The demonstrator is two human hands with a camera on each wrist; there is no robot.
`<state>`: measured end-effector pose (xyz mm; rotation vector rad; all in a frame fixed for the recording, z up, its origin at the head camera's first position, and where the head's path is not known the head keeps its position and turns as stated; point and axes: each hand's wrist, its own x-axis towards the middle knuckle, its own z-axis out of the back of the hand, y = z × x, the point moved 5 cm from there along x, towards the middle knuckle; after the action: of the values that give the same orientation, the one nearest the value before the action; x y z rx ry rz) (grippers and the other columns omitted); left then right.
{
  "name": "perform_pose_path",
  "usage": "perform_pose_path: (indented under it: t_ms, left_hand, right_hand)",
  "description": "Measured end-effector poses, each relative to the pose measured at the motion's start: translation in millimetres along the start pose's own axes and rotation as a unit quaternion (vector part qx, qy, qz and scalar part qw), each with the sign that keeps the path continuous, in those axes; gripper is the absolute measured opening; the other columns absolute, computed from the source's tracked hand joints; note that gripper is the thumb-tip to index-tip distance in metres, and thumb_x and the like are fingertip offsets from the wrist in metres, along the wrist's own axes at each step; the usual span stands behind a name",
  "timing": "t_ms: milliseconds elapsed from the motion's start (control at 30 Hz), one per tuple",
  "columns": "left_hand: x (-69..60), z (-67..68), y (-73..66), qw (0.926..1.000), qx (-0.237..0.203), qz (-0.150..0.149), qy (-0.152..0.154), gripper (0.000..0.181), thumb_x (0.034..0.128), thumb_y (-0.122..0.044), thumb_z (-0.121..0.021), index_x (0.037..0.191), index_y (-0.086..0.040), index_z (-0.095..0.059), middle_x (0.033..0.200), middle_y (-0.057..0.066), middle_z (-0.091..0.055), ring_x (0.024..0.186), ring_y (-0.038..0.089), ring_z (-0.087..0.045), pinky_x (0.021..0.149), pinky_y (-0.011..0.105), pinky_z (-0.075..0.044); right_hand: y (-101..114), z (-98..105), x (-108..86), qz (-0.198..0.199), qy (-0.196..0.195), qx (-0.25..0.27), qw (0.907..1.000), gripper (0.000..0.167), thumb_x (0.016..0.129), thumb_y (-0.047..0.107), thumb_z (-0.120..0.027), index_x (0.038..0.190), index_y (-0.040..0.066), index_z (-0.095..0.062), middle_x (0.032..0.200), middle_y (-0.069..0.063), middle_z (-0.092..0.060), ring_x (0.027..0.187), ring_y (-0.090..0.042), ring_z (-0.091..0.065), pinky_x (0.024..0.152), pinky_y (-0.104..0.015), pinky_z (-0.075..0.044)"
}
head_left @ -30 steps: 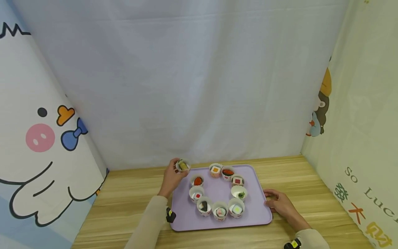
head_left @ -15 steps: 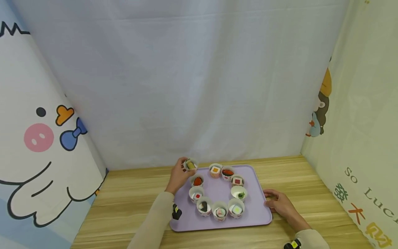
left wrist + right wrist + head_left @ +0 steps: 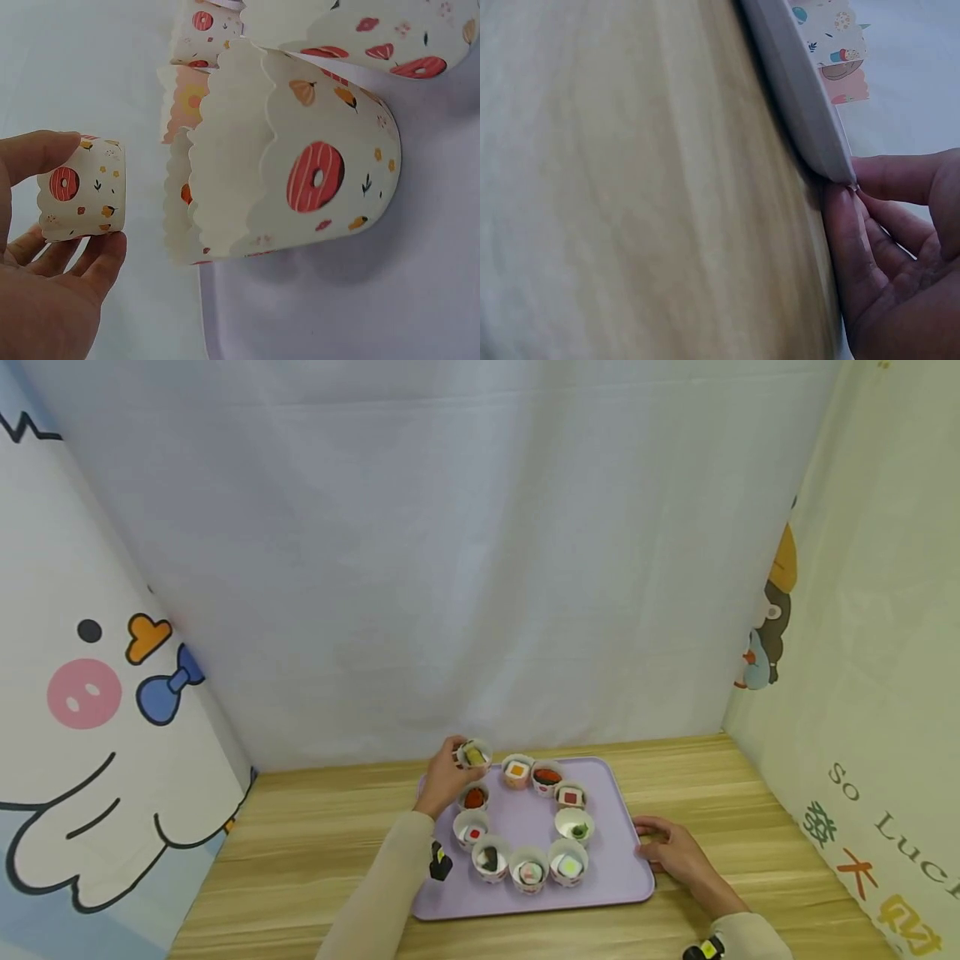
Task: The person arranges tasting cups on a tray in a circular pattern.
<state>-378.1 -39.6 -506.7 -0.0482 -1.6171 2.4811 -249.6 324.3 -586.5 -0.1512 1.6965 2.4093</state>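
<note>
My left hand [image 3: 444, 783] holds a small paper baking cup [image 3: 484, 758] with a yellowish sushi-like piece inside, above the far left edge of the lilac tray [image 3: 521, 817]. In the left wrist view, thumb and fingers grip the donut-printed cup [image 3: 91, 187] from opposite sides. My right hand [image 3: 675, 853] is at the tray's right edge. The right wrist view has its thumb and a finger pinching the tray rim [image 3: 810, 97]. Several more filled baking cups stand on the tray in a ring, among them one with an orange square [image 3: 517, 770] and one with a red topping [image 3: 475, 797].
The tray lies on a wood-grain table [image 3: 300, 827]. Behind it hangs a pale cloth [image 3: 480, 568]. Printed cloths [image 3: 877, 693] stand at the left and right sides.
My left hand has moved to the right with the baking cup, from beside the tray's far left corner to near the orange-square cup. The right hand has stayed at the tray's edge.
</note>
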Motion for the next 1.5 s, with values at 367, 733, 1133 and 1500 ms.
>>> perform_pose_path:
  t_ms: [367,733,1133,1500]
  left_hand:
    - [9.5,-13.0,1.9,0.9999,0.006,0.012,0.001,0.064,0.0853,-0.017,-0.075,0.141,-0.006,-0.044,0.138,0.019,-0.052,0.11,0.031,-0.06,0.085,0.041,-0.056]
    - [14.1,-21.5,11.4,0.9992,0.025,0.032,-0.004,0.062,0.0838,-0.013,-0.076,0.138,-0.007,-0.047,0.133,0.018,-0.057,0.11,0.03,-0.06,0.088,0.043,-0.055]
    - [15.2,-27.8,17.7,0.9982,0.043,0.041,-0.004,0.061,0.0824,-0.012,-0.077,0.136,-0.006,-0.048,0.134,0.019,-0.057,0.116,0.032,-0.059,0.095,0.047,-0.052]
    - [15.3,-33.1,19.7,0.9956,0.078,0.051,-0.005,0.062,0.0779,-0.011,-0.078,0.133,-0.004,-0.051,0.128,0.02,-0.06,0.112,0.033,-0.059,0.091,0.047,-0.053]
  right_hand:
    - [-0.7,-0.1,0.9,0.002,0.003,-0.001,1.0,0.055,0.083,-0.001,-0.067,0.135,-0.007,-0.051,0.125,-0.026,-0.057,0.084,-0.015,-0.064,0.066,-0.032,-0.06]
    - [-1.3,-0.4,-1.1,0.007,0.001,0.003,1.0,0.053,0.082,-0.003,-0.066,0.134,-0.008,-0.052,0.125,-0.027,-0.057,0.083,-0.016,-0.064,0.065,-0.031,-0.059]
    - [-2.4,0.8,1.5,0.005,0.0,-0.004,1.0,0.054,0.083,-0.002,-0.067,0.134,-0.007,-0.052,0.125,-0.027,-0.057,0.084,-0.015,-0.064,0.066,-0.031,-0.059]
    - [-0.9,0.8,0.1,-0.001,0.0,-0.007,1.0,0.055,0.083,-0.001,-0.067,0.135,-0.007,-0.052,0.126,-0.026,-0.057,0.085,-0.015,-0.064,0.067,-0.032,-0.059]
